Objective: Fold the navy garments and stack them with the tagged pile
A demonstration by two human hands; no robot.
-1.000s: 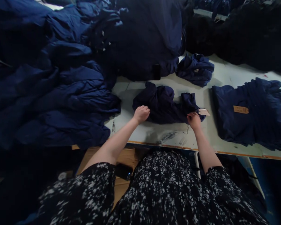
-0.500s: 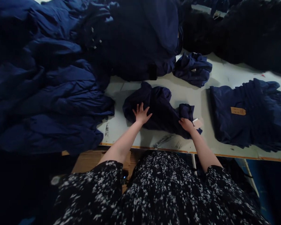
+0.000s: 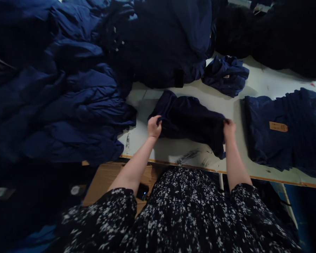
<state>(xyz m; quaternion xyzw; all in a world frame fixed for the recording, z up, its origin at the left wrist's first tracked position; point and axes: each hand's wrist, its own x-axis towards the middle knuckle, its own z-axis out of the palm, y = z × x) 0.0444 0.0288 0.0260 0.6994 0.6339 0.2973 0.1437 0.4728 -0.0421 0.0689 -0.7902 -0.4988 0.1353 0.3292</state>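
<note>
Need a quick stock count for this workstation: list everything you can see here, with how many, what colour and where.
Held garment: one, navy, on the table between the hands.
Crumpled garment: one, navy, on the table beyond the held garment.
Flat garment: one, navy, right side of the table.
Tag: one, tan, on the flat garment.
Left garment heap: one, navy, left of view.
Back garment heap: one, navy, top centre.
Far garment heap: one, near-black, top right.
Table: one, white with orange edge, centre.
Cardboard: one, tan, below the table edge.
Device: one, black with blue light, on the cardboard.
Speckled garment: one, black and white, worn by the person.
Left hand: one, gripping the held garment's left end.
Right hand: one, gripping its right end.
</note>
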